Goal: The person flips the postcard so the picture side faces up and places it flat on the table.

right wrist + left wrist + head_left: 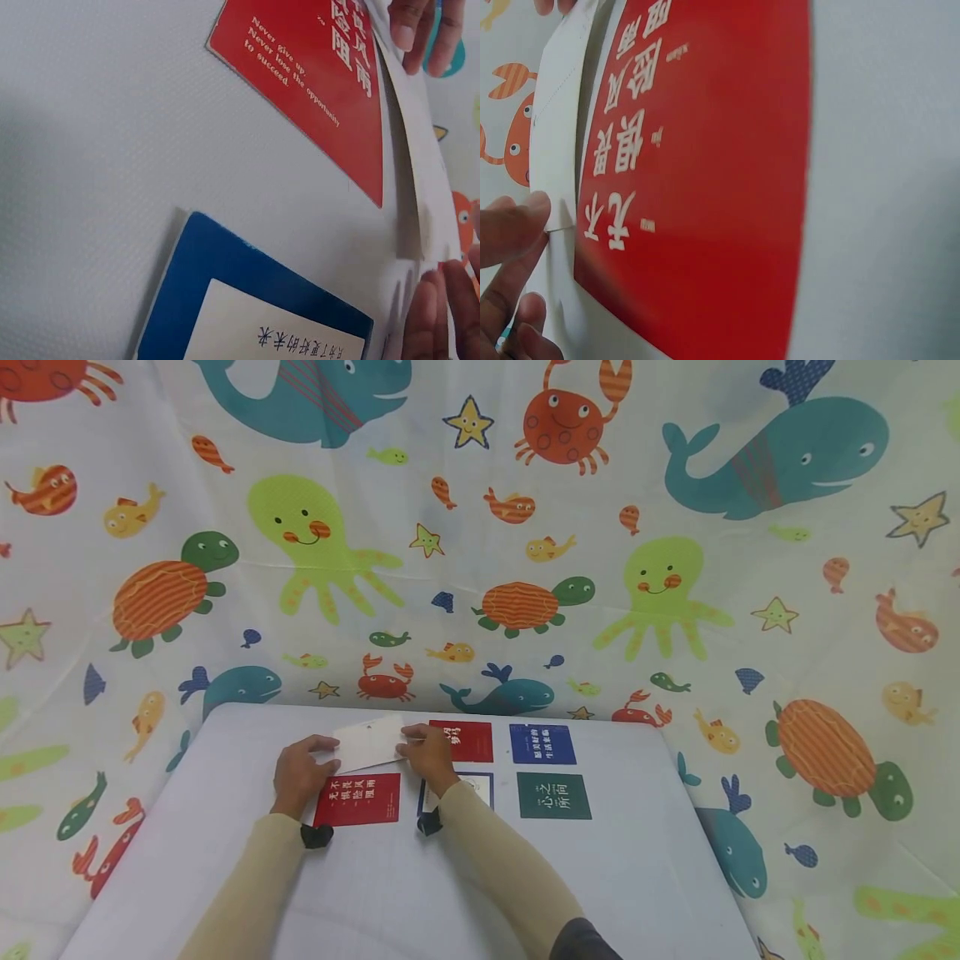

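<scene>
A plain white card point(367, 745) is held between both hands over the back left of the table, its near edge slightly raised. At its left edge the left hand point(303, 772) pinches it, thumb against the corner in the left wrist view. The right hand point(429, 755) grips the card's right end, partly covering a red booklet point(474, 742) behind it. Just in front of the card lies another red booklet point(358, 800) with white Chinese characters. A blue-bordered white booklet point(255, 285) lies under the right forearm, mostly hidden in the head view.
To the right lie a blue booklet point(543, 744) and a dark green booklet point(555, 796), in two rows with the others. White cloth covers the table point(637, 877). Behind it hangs a curtain point(480, 468) printed with sea animals.
</scene>
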